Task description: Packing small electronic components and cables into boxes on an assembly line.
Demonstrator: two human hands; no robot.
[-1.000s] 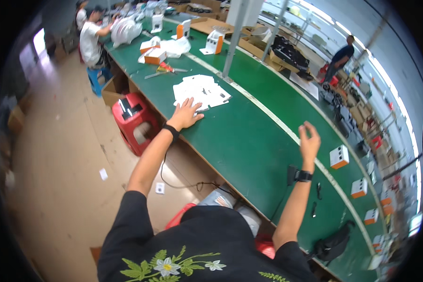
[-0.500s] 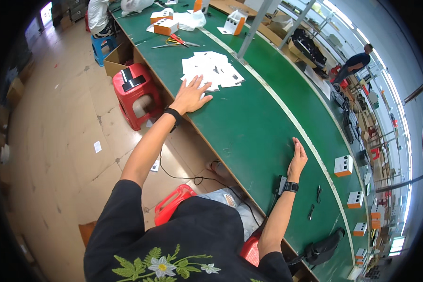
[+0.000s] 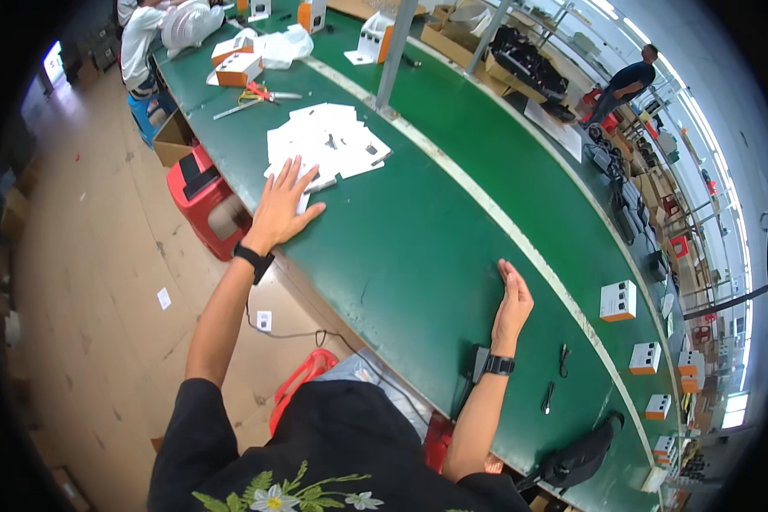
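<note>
My left hand (image 3: 283,209) lies flat with spread fingers at the near edge of a pile of white paper sheets (image 3: 337,136), some bearing small dark pictures. Its fingertips touch the nearest sheets. Farther right, my right hand (image 3: 512,311) rests on its side on the green tabletop (image 3: 401,247), fingers stretched out and nothing visible in them. Beside that wrist is a black box-like adapter (image 3: 478,363), partly hidden by the arm. Two short black cables (image 3: 563,360) lie to the right of the forearm.
Red-handled scissors (image 3: 257,92) and white-orange boxes (image 3: 239,68) lie beyond the papers. More such boxes (image 3: 618,300) line the right side, near a black bag (image 3: 582,456). A metal post (image 3: 395,60) rises from the table. A red stool (image 3: 198,205) stands at left; other people are farther off.
The view has shifted, so the table and papers appear farther left. My left hand stays spread at the papers' near edge; my right hand remains stretched out on the tabletop.
</note>
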